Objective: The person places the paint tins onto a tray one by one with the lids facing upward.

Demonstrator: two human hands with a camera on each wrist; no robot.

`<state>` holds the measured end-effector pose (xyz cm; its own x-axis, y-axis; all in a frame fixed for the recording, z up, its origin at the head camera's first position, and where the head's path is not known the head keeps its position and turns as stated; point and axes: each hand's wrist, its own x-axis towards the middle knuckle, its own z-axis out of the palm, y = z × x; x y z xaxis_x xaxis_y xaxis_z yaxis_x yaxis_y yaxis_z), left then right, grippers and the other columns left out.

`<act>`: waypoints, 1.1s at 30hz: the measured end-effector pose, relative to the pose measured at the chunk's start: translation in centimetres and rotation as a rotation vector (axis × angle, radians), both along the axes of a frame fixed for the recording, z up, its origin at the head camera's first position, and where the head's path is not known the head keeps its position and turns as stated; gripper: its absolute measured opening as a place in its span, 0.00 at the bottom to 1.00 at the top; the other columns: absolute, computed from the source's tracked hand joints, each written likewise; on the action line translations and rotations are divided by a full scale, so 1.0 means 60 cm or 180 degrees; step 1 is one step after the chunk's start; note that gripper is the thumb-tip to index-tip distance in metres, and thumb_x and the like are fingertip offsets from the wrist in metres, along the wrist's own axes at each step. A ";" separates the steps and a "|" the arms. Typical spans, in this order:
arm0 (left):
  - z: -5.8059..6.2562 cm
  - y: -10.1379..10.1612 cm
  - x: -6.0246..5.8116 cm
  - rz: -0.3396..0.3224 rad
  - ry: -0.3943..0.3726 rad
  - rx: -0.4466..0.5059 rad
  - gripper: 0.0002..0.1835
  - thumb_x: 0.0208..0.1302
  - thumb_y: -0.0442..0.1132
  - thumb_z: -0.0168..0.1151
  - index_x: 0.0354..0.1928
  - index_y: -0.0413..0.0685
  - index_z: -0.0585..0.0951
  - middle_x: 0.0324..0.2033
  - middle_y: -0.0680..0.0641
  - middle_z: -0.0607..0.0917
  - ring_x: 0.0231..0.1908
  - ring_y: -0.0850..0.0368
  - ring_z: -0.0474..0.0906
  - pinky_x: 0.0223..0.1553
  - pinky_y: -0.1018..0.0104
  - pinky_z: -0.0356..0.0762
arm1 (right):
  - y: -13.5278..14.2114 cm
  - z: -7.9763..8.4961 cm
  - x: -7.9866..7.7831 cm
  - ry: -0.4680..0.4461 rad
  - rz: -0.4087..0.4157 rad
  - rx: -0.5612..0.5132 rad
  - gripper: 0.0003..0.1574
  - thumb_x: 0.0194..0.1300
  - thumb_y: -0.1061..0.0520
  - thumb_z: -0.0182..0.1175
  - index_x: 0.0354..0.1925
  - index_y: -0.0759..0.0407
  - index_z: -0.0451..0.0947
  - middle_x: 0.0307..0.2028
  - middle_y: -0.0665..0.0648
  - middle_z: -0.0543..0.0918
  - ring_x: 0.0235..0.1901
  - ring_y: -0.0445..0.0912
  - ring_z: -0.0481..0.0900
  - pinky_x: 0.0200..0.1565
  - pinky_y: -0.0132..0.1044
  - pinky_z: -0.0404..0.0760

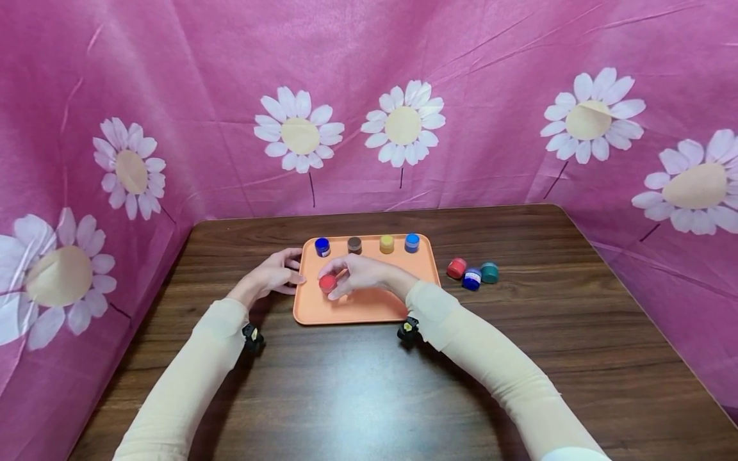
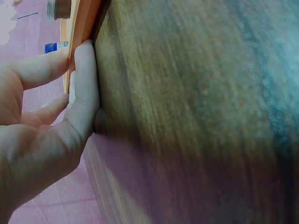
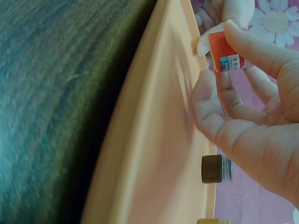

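My right hand (image 1: 360, 274) pinches a small red paint jar (image 3: 223, 50) between thumb and fingers. The jar is over the left part of an orange tray (image 1: 369, 314); I cannot tell whether it touches the tray. At the tray's left edge my left hand (image 1: 273, 272) holds the rim, one finger lying low along the outer wall in the left wrist view. Along the tray's far side stand a dark blue jar (image 1: 322, 247), a brown jar (image 1: 354, 245), a yellow jar (image 1: 387, 244) and a lighter blue jar (image 1: 412, 242). My right forearm covers part of the tray.
Right of the tray, a red jar (image 1: 457, 268), a blue jar (image 1: 471, 279) and a green jar (image 1: 489, 273) lie close together on the brown wooden table (image 1: 357, 397). A pink cloth (image 1: 490, 147) with white flowers hangs behind and at both sides.
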<state>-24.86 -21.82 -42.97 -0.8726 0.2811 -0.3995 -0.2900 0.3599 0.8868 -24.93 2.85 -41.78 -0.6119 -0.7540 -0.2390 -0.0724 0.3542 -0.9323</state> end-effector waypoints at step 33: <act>0.000 -0.001 0.000 0.0015 -0.0007 -0.0039 0.46 0.63 0.23 0.62 0.79 0.42 0.52 0.60 0.32 0.67 0.44 0.50 0.79 0.45 0.53 0.87 | -0.027 -0.013 0.002 -0.0242 0.0169 -0.0086 0.31 0.59 0.75 0.67 0.61 0.70 0.77 0.45 0.55 0.85 0.46 0.43 0.79 0.52 0.30 0.79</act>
